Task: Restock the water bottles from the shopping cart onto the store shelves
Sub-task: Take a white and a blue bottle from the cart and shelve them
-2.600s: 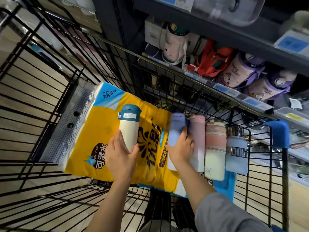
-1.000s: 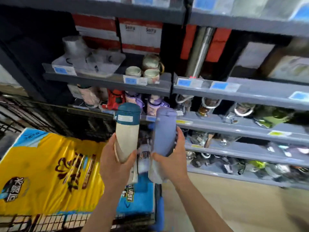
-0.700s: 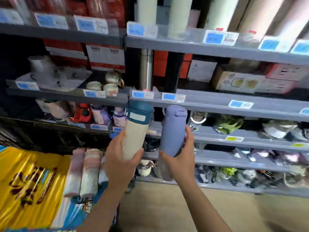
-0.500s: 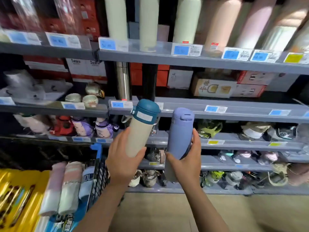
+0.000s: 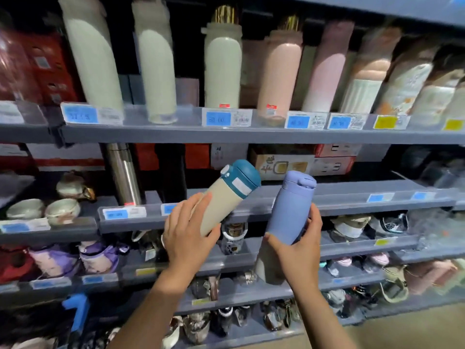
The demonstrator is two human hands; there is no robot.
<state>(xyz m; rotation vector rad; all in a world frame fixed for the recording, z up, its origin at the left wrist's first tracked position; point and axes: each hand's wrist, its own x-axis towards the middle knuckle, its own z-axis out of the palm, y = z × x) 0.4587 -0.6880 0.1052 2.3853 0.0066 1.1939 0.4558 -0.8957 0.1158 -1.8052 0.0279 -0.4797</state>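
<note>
My left hand [image 5: 185,238] grips a cream bottle with a teal lid [image 5: 226,195], tilted with its lid up and to the right. My right hand [image 5: 299,250] holds a lavender-blue bottle [image 5: 289,210] by its lower half, nearly upright and leaning slightly right. Both bottles are raised in front of the grey shelves [image 5: 251,133], level with the middle shelf [image 5: 352,197]. Only a blue corner of the shopping cart [image 5: 75,308] shows at the lower left.
The top shelf carries a row of tall cream and pink bottles [image 5: 221,69] behind price tags [image 5: 217,118]. A steel flask [image 5: 123,172] and boxes stand on the middle shelf, bowls [image 5: 42,210] to the left. Lower shelves hold small bottles with straps and cups.
Both hands lifted the bottles out of the cart and raised them toward the shelves. The view swung up from the cart, and the cream bottle has tilted further to the right.
</note>
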